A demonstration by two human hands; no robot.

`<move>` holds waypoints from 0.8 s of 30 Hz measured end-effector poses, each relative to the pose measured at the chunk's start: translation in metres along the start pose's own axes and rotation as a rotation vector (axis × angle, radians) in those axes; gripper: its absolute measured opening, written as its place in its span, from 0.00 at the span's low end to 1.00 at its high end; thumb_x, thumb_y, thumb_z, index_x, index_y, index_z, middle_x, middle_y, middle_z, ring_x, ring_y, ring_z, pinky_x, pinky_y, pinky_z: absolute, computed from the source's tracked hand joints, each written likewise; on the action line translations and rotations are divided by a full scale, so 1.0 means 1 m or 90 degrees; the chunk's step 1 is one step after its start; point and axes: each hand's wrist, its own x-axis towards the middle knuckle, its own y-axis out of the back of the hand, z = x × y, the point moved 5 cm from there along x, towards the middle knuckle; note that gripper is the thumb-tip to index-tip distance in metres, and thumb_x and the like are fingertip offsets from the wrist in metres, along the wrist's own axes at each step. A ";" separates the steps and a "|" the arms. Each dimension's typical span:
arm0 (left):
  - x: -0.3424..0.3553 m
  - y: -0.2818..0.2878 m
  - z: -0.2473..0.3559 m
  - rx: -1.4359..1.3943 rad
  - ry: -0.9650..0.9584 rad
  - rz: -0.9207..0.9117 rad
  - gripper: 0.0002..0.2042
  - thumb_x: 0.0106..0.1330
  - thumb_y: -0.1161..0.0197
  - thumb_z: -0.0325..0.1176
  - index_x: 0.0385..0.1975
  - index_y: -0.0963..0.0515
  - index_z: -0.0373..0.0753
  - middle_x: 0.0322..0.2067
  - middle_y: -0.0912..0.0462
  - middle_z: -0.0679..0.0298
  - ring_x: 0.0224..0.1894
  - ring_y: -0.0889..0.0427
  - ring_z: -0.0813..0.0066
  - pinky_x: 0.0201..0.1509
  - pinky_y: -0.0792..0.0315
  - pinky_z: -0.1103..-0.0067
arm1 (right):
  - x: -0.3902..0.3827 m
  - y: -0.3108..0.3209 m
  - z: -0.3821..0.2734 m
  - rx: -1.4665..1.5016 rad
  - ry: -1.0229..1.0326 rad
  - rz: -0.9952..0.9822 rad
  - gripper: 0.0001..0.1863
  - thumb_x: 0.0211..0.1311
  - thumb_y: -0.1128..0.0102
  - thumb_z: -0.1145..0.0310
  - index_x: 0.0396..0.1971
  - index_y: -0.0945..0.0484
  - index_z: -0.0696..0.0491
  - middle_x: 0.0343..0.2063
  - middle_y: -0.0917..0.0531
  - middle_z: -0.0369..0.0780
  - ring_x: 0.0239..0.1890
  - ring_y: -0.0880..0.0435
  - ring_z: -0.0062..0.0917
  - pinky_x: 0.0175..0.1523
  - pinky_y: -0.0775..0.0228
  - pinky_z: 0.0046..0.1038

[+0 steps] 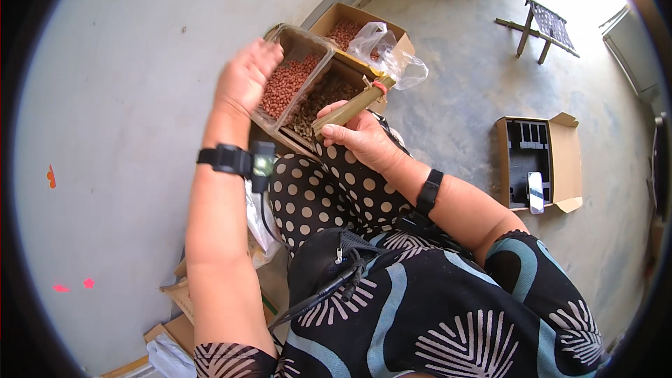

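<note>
Left hand (248, 78): loosely extended, blurred, apparently empty, at edge of clear tub (301, 40) of red kernels (288, 84). Right hand (364, 138): curled round red-tied stick (358, 105), slanted, presumably for steadiness.

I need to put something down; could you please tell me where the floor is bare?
Bare floor lies between the plastic bag and black-lined cardboard box. It's crowded around the left hand, right hand and peanut container.

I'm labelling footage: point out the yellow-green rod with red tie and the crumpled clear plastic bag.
Yellow-green rod with red tie (358, 103): head view, middle of its shaft.
Crumpled clear plastic bag (371, 38): head view, upper part.
</note>
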 end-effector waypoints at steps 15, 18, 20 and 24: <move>-0.169 0.151 -0.006 0.153 -0.082 0.249 0.08 0.67 0.50 0.23 0.43 0.28 0.31 0.36 0.20 0.55 0.38 0.18 0.67 0.42 0.22 0.74 | -0.009 -0.001 0.001 -0.042 0.018 0.030 0.15 0.58 0.36 0.70 0.44 0.26 0.57 0.33 0.20 0.35 0.31 0.23 0.16 0.41 0.28 0.19; -0.231 0.213 -0.030 0.106 -0.111 0.376 0.08 0.65 0.50 0.23 0.41 0.27 0.31 0.33 0.20 0.57 0.34 0.20 0.68 0.39 0.23 0.76 | -0.008 -0.008 0.000 -0.087 0.032 0.014 0.15 0.58 0.36 0.69 0.43 0.25 0.57 0.32 0.20 0.34 0.31 0.23 0.16 0.40 0.28 0.18; -0.267 0.257 -0.055 0.092 -0.098 0.445 0.08 0.64 0.48 0.24 0.41 0.27 0.31 0.34 0.21 0.56 0.34 0.20 0.67 0.40 0.23 0.75 | -0.005 -0.013 0.010 -0.090 0.014 0.004 0.15 0.58 0.36 0.69 0.43 0.25 0.58 0.32 0.20 0.34 0.30 0.23 0.15 0.40 0.29 0.17; -0.308 0.304 -0.118 0.228 0.084 0.538 0.11 0.61 0.46 0.24 0.43 0.26 0.29 0.35 0.20 0.55 0.36 0.20 0.66 0.39 0.23 0.74 | -0.003 -0.025 0.025 -0.074 -0.015 -0.031 0.14 0.60 0.37 0.71 0.45 0.25 0.58 0.33 0.19 0.35 0.31 0.23 0.16 0.40 0.29 0.17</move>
